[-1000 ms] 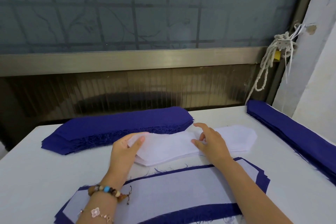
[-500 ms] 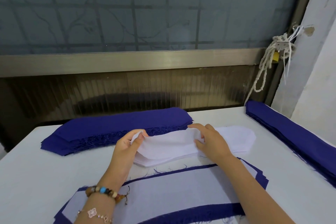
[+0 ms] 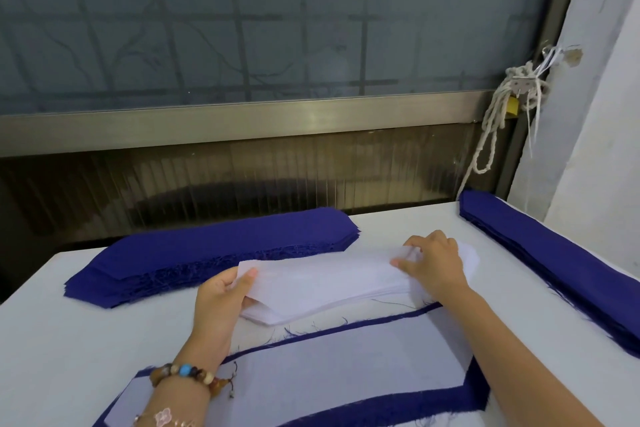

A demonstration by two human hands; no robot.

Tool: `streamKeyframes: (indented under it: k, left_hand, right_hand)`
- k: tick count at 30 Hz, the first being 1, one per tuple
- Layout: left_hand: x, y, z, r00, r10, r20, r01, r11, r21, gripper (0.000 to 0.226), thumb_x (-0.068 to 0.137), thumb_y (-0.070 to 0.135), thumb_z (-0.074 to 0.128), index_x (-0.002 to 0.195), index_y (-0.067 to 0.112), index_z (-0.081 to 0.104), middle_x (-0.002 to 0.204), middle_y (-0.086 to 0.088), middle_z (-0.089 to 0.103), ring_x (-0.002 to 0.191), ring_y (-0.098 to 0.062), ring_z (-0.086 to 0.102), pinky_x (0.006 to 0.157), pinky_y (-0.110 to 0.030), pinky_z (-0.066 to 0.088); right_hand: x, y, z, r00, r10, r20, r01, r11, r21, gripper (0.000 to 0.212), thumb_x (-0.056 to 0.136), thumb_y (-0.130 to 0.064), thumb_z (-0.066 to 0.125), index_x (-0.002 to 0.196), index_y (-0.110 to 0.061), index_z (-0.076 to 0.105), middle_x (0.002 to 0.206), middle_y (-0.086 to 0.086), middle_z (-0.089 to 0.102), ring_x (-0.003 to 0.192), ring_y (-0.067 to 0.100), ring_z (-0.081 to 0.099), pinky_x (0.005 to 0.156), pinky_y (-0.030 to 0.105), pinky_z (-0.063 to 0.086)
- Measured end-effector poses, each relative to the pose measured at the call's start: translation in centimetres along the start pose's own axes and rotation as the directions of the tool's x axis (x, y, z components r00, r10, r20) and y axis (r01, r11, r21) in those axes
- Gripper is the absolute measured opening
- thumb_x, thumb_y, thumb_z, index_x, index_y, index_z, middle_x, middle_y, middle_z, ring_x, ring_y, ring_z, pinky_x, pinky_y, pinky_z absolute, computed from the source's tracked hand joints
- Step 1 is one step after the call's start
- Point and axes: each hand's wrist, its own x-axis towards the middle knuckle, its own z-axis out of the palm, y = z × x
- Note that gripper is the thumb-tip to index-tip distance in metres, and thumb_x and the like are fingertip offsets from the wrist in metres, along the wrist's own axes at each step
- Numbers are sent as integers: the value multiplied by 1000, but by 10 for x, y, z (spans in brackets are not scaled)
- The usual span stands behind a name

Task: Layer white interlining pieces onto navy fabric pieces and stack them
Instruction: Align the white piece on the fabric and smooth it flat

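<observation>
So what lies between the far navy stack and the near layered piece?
The white interlining pile, seen in the head view; the left hand and right hand hold its top sheet.

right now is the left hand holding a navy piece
No, the left hand pinches the near end of a white interlining piece, not navy fabric.

A second ago your left grip (image 3: 221, 295) and right grip (image 3: 434, 265) lay on the white stack (image 3: 273, 314). Then they pinched the top white piece (image 3: 322, 279), and it sagged in the middle. Now you have lifted it off the stack and pulled it out flat between your grips. Your right grip has slid a bit to the right. Your left thumb now sits on top of the piece's left end.
</observation>
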Motion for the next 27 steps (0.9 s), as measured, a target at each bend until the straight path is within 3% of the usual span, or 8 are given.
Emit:
streamKeyframes:
  k: [2,6,12,16,20,25,27]
  left_hand:
    - [0,-2,0,1000,1,-14,0,1000,13,12,94,14,63,93,13,75,89,-4,77,85,-23,74,73,-32,58]
    - [4,-5,-3,992,22,-121,-17,999,42,13,95,14,62,89,13,74,85,-4,76,83,-26,72,74,-38,57]
    - [6,-10,-6,976,100,-192,-73,987,144,19,95,16,61,80,17,72,76,-1,74,79,-25,69,65,-31,52]
    - [9,-12,-7,970,104,-221,-63,981,185,20,95,17,61,77,15,69,83,-9,72,84,-35,67,79,-49,56]
    - [10,-14,-9,960,121,-254,-69,976,205,21,95,19,62,75,18,68,81,-5,70,85,-34,66,80,-50,54]
    - [13,-16,-11,952,101,-289,-57,986,155,18,92,17,66,75,23,68,85,-5,70,87,-32,66,79,-48,57]
    - [15,-17,-12,951,68,-302,-37,993,108,12,91,15,67,81,20,69,93,-9,70,92,-32,66,76,-44,57]
  right_hand:
    - [0,7,-3,1000,9,10,-9,1000,21,35,82,-52,67,108,-30,62,110,2,44,111,24,39,85,29,36]
    - [2,13,-5,1000,17,-9,-17,997,73,19,90,-41,59,103,-29,64,105,1,42,112,25,38,85,26,29]
    - [6,16,-6,987,97,-125,-116,981,-155,30,90,-38,54,118,-29,60,115,4,43,111,26,36,86,33,33]
    - [9,26,-7,960,191,-204,-218,969,-118,27,88,-36,58,113,-28,64,126,3,42,119,28,33,92,38,31]
    - [13,42,-12,932,293,-212,-298,954,7,23,86,-36,64,107,-27,68,136,2,41,129,30,28,102,43,28]
    - [15,51,-16,929,318,-190,-306,948,90,32,88,-35,65,115,-18,68,120,10,57,116,35,42,92,42,37]
    - [17,56,-16,930,317,-186,-282,940,192,15,89,-29,66,92,-14,69,93,12,63,98,35,52,84,43,43]
